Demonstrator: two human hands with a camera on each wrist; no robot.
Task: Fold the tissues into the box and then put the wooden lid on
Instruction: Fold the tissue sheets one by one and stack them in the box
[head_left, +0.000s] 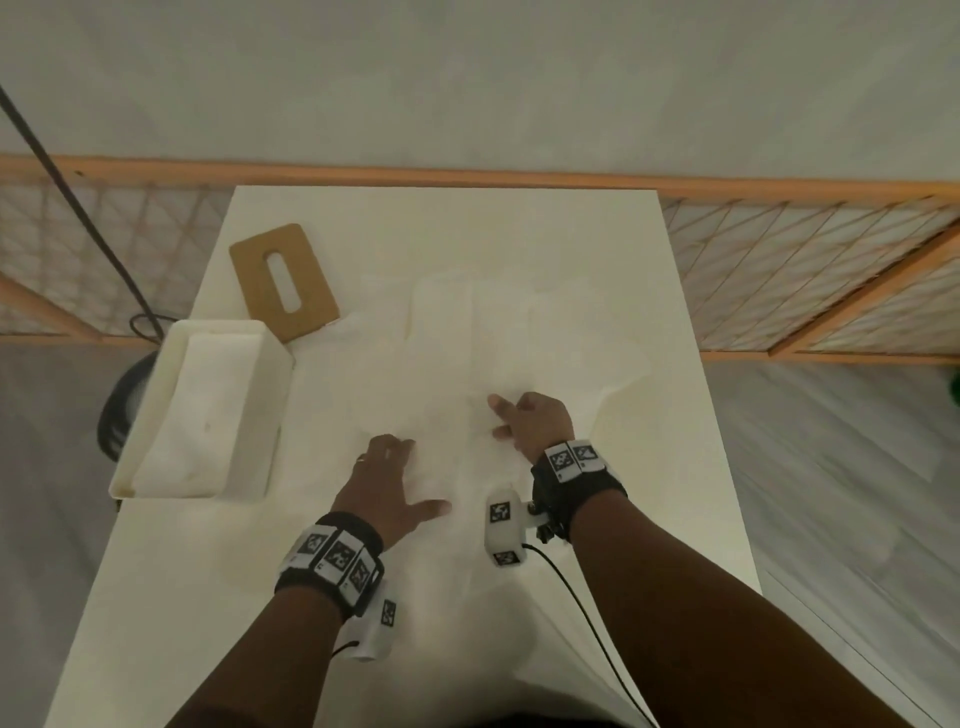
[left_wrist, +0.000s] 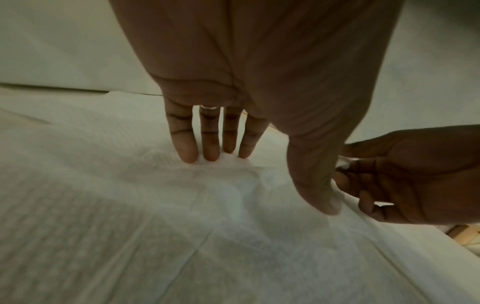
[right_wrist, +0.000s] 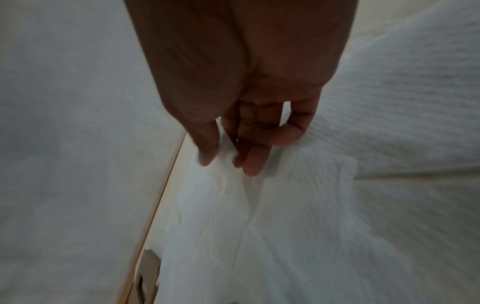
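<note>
Several white tissue sheets (head_left: 519, 332) lie spread and overlapping across the middle of the white table (head_left: 156, 597). My left hand (head_left: 415, 475) presses flat on the near part of them, fingers straight (left_wrist: 272, 183). Just to its right, my right hand (head_left: 496, 415) pinches a raised fold of tissue (right_wrist: 298, 205) between thumb and fingers (right_wrist: 226, 164). The open white box (head_left: 270, 415) stands at the table's left edge, left of my left hand. The brown wooden lid (head_left: 283, 283) with its oval slot lies flat behind the box.
An orange wooden rail with mesh (head_left: 467, 176) runs behind the table's far edge. A black cable (head_left: 78, 208) hangs down at the left to a dark round object (head_left: 119, 410) on the floor. Bare tabletop lies near me and right of the tissues.
</note>
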